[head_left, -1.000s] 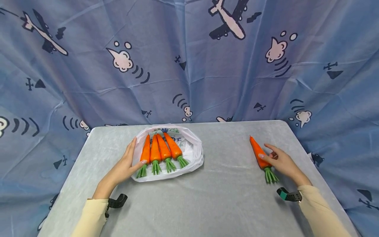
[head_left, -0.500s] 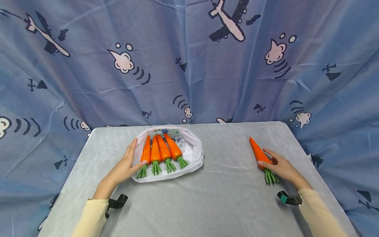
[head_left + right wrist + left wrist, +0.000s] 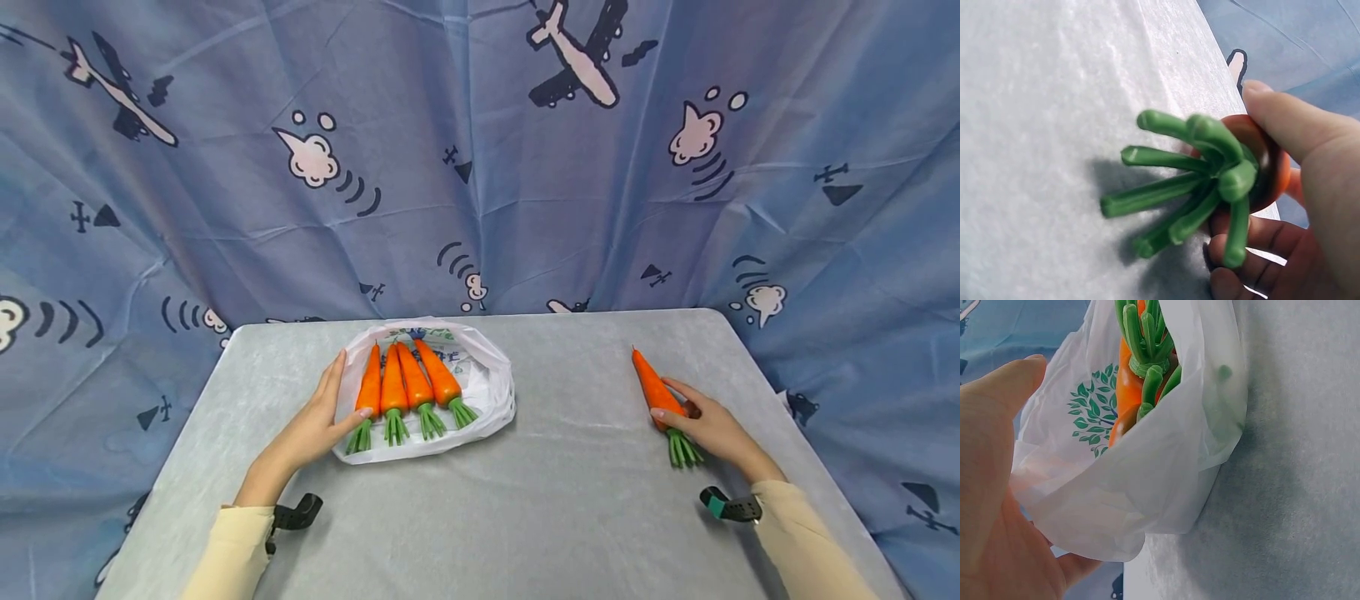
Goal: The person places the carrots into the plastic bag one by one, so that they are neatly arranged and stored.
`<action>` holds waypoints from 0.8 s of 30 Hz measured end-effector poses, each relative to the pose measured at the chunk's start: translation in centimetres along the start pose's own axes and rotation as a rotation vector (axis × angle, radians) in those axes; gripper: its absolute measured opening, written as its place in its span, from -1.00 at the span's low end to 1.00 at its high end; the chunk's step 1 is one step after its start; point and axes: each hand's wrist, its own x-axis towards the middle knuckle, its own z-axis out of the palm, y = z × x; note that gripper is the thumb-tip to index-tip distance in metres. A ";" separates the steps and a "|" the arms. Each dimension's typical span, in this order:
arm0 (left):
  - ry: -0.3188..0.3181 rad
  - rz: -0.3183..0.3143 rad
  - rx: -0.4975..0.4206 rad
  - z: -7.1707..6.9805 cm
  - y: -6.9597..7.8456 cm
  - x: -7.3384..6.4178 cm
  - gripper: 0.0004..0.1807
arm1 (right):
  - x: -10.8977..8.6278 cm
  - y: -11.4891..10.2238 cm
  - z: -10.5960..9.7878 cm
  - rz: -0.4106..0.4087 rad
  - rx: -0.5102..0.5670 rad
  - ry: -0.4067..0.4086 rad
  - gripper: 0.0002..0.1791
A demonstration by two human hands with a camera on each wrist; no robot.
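My left hand [image 3: 313, 423] lies along the left side of a white plastic bag [image 3: 491, 392], fingers fairly straight and thumb stretched over its rim. Several orange carrots [image 3: 415, 375] with green stems lie side by side in the open bag. In the left wrist view the bag's wall [image 3: 1129, 487] hides most of the fingers. On the right, my right hand [image 3: 716, 429] grips a single carrot [image 3: 654, 387] near its stem end, thumb on one side and fingers on the other. Its green stems [image 3: 1172, 187] point toward the right wrist camera.
The grey table [image 3: 540, 508] carries both the bag and the single carrot, with a wide stretch of its surface between them. Behind the table hangs a blue curtain [image 3: 420, 167] printed with airplanes. A black strap [image 3: 731, 504] circles the right wrist.
My right hand has moved slightly toward the carrot, and its thumb and fingers have closed round it. The left hand, bag and other carrots have stayed put.
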 end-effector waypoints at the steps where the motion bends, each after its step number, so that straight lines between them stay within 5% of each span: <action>1: -0.001 0.000 -0.001 0.0 0.0 0.0 0.13 | 0.0 -0.1 0.0 0.000 -0.001 0.003 -0.08; 24: -0.006 -0.003 -0.010 0.0 0.1 -0.1 0.13 | 0.0 -0.2 0.4 -0.028 0.007 0.037 -0.11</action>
